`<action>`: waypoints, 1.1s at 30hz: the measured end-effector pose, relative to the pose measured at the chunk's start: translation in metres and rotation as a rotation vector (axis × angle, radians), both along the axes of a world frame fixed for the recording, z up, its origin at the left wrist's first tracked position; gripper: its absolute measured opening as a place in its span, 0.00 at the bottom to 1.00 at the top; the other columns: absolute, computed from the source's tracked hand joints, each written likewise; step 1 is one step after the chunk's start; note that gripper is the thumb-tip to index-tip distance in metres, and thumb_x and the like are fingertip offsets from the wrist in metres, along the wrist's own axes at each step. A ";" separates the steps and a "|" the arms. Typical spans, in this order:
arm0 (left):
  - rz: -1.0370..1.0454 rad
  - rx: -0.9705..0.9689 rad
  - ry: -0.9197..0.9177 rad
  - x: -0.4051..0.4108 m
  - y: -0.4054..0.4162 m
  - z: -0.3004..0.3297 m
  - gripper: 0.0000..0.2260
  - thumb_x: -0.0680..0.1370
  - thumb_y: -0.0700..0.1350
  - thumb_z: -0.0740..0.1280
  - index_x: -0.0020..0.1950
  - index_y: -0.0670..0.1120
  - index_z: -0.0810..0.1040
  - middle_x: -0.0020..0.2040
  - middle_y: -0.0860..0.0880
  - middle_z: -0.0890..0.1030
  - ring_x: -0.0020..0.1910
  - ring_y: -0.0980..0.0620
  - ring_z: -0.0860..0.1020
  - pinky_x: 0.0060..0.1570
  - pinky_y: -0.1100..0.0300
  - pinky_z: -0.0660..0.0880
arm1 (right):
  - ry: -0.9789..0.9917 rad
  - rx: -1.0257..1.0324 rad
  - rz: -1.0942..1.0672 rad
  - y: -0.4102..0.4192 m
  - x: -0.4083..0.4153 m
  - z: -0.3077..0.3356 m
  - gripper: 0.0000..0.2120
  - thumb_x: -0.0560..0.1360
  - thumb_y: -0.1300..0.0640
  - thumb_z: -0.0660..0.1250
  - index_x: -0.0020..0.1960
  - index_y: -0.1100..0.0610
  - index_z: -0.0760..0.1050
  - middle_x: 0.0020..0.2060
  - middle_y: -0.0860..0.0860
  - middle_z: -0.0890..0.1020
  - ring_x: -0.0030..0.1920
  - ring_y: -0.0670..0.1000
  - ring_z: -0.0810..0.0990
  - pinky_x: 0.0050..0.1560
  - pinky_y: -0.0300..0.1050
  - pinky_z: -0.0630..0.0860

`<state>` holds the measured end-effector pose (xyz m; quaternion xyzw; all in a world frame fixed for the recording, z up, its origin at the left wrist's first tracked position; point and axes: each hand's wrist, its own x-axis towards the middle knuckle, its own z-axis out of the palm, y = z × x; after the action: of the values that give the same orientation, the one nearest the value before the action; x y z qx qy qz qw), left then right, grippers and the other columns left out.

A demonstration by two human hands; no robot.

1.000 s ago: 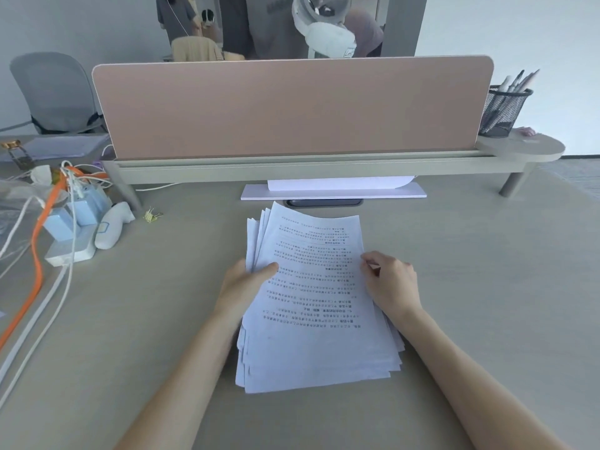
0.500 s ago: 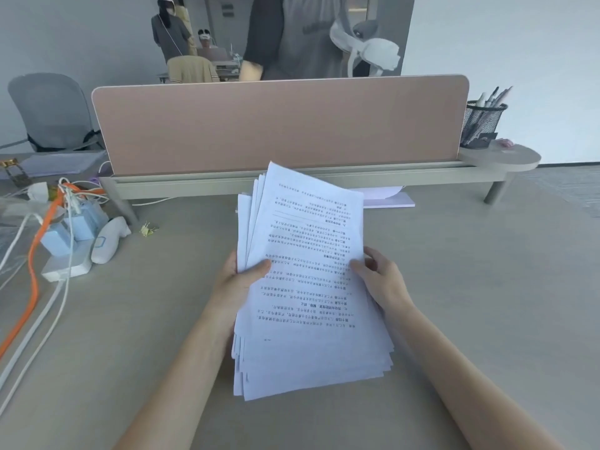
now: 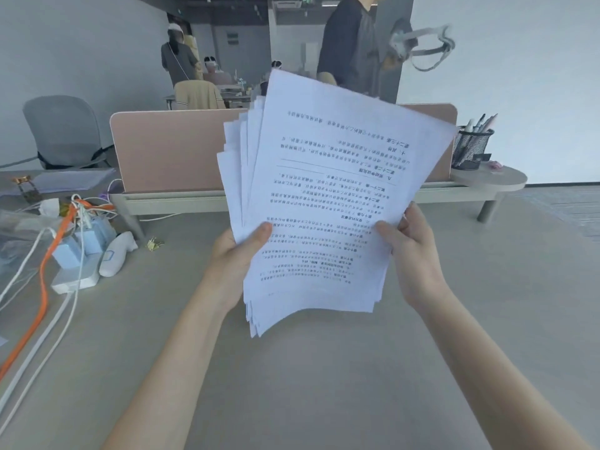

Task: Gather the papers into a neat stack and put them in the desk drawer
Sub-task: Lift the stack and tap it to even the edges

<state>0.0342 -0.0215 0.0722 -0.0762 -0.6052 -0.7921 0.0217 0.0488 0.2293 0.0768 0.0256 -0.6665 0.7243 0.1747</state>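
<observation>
A sheaf of white printed papers (image 3: 328,190) is held up off the desk, tilted back towards the partition, its sheets fanned unevenly at the left and bottom edges. My left hand (image 3: 235,261) grips its left edge with the thumb on the top sheet. My right hand (image 3: 410,254) grips the right edge the same way. The printed text faces me upside down. No drawer is in view.
A beige desk top (image 3: 308,384) spreads below. At left lie orange and white cables (image 3: 42,287), blue chargers on a power strip (image 3: 78,274) and a white handheld device (image 3: 118,253). A pink partition (image 3: 168,151) stands behind, with a mesh pen cup (image 3: 470,147) at right. People stand beyond.
Both hands have lifted the sheaf from the desk and raised it upright in front of the partition. The view has tilted upward.
</observation>
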 end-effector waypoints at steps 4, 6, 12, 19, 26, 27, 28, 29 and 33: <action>0.013 -0.003 0.020 0.003 0.000 0.001 0.10 0.73 0.42 0.75 0.54 0.46 0.84 0.51 0.47 0.88 0.52 0.46 0.86 0.51 0.50 0.81 | 0.066 -0.039 0.045 -0.003 0.008 0.009 0.19 0.80 0.66 0.64 0.69 0.56 0.71 0.61 0.48 0.84 0.59 0.45 0.84 0.53 0.40 0.79; 0.004 -0.021 0.038 0.004 0.000 -0.002 0.13 0.71 0.43 0.75 0.55 0.46 0.84 0.52 0.47 0.88 0.53 0.46 0.85 0.51 0.50 0.81 | 0.075 -0.036 0.036 -0.005 0.009 0.011 0.16 0.81 0.63 0.65 0.67 0.59 0.70 0.56 0.46 0.84 0.54 0.43 0.84 0.52 0.42 0.78; -0.013 -0.010 0.078 0.005 -0.004 0.000 0.12 0.70 0.44 0.73 0.54 0.49 0.84 0.52 0.49 0.88 0.52 0.48 0.86 0.51 0.53 0.82 | 0.116 -0.033 0.073 -0.010 0.010 0.021 0.17 0.82 0.54 0.65 0.69 0.54 0.72 0.64 0.51 0.82 0.63 0.49 0.82 0.58 0.44 0.80; -0.102 0.035 0.083 0.011 -0.007 -0.008 0.08 0.71 0.45 0.73 0.47 0.54 0.87 0.50 0.53 0.88 0.49 0.54 0.86 0.44 0.61 0.82 | 0.179 0.044 0.102 -0.015 0.009 0.035 0.16 0.82 0.54 0.65 0.67 0.58 0.72 0.64 0.58 0.81 0.65 0.56 0.81 0.61 0.50 0.78; 0.007 0.048 0.020 0.013 -0.006 -0.028 0.20 0.65 0.55 0.75 0.56 0.53 0.84 0.55 0.53 0.87 0.55 0.53 0.85 0.47 0.60 0.81 | 0.110 0.036 0.138 -0.024 0.013 0.012 0.14 0.82 0.57 0.65 0.67 0.57 0.74 0.59 0.50 0.85 0.58 0.47 0.85 0.51 0.40 0.80; 0.015 0.021 0.025 0.014 -0.005 -0.025 0.16 0.66 0.54 0.75 0.53 0.55 0.85 0.55 0.53 0.87 0.55 0.53 0.85 0.48 0.59 0.81 | 0.096 0.039 0.129 -0.024 0.013 0.008 0.14 0.81 0.56 0.66 0.66 0.57 0.74 0.58 0.49 0.86 0.57 0.47 0.85 0.51 0.41 0.80; 0.034 -0.013 0.032 0.014 -0.004 -0.023 0.12 0.68 0.52 0.76 0.50 0.56 0.86 0.53 0.53 0.87 0.53 0.53 0.85 0.48 0.59 0.81 | 0.089 0.042 0.113 -0.025 0.013 0.005 0.14 0.81 0.56 0.67 0.66 0.57 0.75 0.57 0.48 0.86 0.57 0.47 0.85 0.51 0.41 0.80; 0.064 -0.040 0.034 0.014 -0.002 -0.019 0.08 0.69 0.49 0.77 0.47 0.56 0.87 0.51 0.54 0.88 0.52 0.54 0.86 0.48 0.58 0.81 | 0.088 0.042 0.093 -0.026 0.013 0.004 0.14 0.80 0.56 0.68 0.65 0.57 0.76 0.57 0.48 0.86 0.56 0.47 0.86 0.51 0.42 0.80; 0.165 -0.109 0.056 0.012 0.008 -0.009 0.06 0.72 0.43 0.77 0.44 0.53 0.85 0.43 0.58 0.88 0.45 0.58 0.86 0.45 0.58 0.80 | 0.126 0.031 0.025 -0.028 0.009 0.011 0.14 0.80 0.56 0.69 0.64 0.56 0.75 0.56 0.48 0.86 0.56 0.48 0.86 0.51 0.44 0.81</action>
<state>0.0459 -0.0132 0.0635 -0.0492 -0.6506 -0.7513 0.0997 0.0581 0.2009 0.0875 0.0820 -0.6649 0.7130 0.2067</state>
